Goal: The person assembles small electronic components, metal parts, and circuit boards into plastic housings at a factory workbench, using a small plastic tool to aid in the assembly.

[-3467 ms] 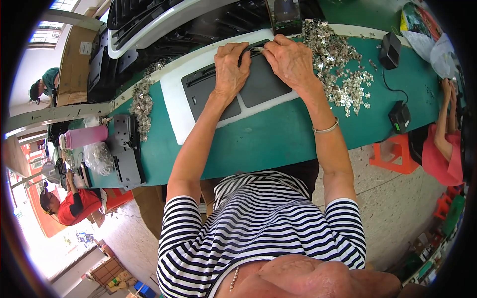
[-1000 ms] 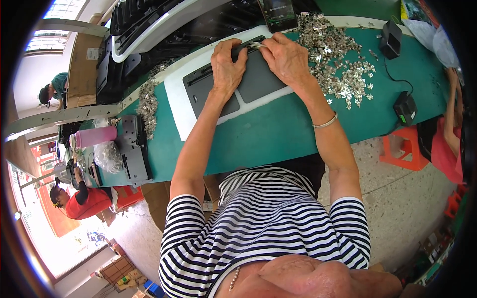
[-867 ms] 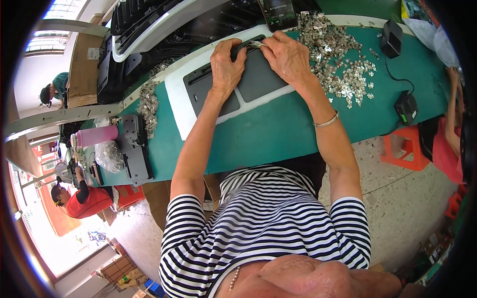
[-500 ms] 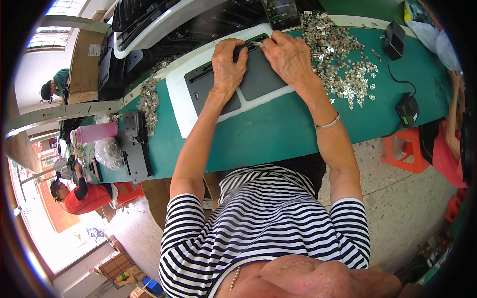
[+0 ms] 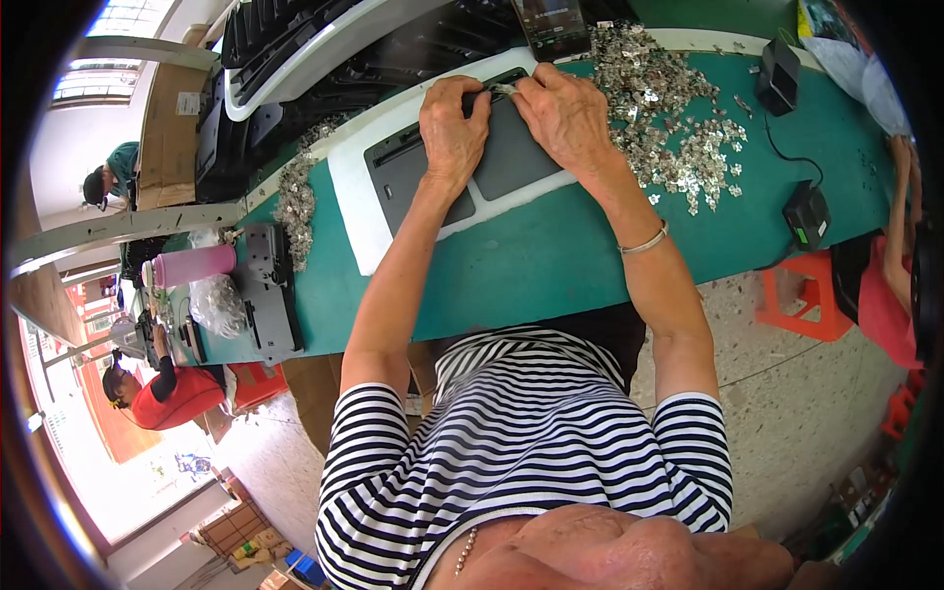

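Note:
A dark grey plastic panel [image 5: 516, 147] with a long slot lies on a white foam sheet [image 5: 356, 221] on the green table. My left hand [image 5: 454, 130] rests on the panel's far part, its fingers curled and thumb bent in toward them; what they grip is hidden. Just to the right, my right hand [image 5: 567, 120] pinches a small shiny metal clip [image 5: 504, 89] at the panel's far edge. Both hands are close together there. A large heap of similar metal clips [image 5: 644, 93] spreads over the table right of my right hand.
More clips [image 5: 294, 202] lie at the left. Dark panels [image 5: 344, 74] are stacked behind, and a phone [image 5: 556, 29] stands beyond my right hand. A pink bottle [image 5: 197, 265], a plastic bag [image 5: 216, 307] and a grey part [image 5: 270, 305] sit left. Two corded black boxes [image 5: 808, 216] are at right.
My right hand has shifted slightly to the left, toward my left hand. The left hand stays nearly in place, and the panel has not visibly moved.

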A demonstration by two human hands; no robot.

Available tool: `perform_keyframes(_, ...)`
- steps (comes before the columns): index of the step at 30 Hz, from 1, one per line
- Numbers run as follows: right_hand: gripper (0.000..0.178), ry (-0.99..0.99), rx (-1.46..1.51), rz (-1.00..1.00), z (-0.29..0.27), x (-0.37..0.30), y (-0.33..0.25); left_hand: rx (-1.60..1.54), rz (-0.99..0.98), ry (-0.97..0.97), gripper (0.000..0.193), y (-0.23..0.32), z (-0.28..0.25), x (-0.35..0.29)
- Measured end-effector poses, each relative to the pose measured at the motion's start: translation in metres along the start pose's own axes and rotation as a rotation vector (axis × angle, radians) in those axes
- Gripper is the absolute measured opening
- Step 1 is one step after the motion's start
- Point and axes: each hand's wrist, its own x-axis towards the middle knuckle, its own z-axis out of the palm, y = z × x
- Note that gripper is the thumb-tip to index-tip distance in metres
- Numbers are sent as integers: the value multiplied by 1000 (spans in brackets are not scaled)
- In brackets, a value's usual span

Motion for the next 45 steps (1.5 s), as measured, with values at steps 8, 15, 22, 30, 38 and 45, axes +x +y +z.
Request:
perform_keyframes(8,6,-21,-93,-52,-6,1,-5,-50,-37,-18,12,1,0,4)
perform_keyframes(15,6,-11,-77,-37,-4,0,-8,-54,3,-60,12,-2,-4,7)
perform_keyframes(22,9,57,55,13,-1,0,-4,-170,-71,-128,12,-6,-10,11)
perform_keyframes(30,10,59,85,13,-2,0,-3,-263,-113,-170,13,-14,-12,13)
perform_keyframes(38,8,43,66,17,-3,0,-5,-370,-217,-188,15,-20,-14,15)
perform_keyframes(45,8,25,43,16,-2,0,-4,-365,-200,-199,14,-22,-13,15)
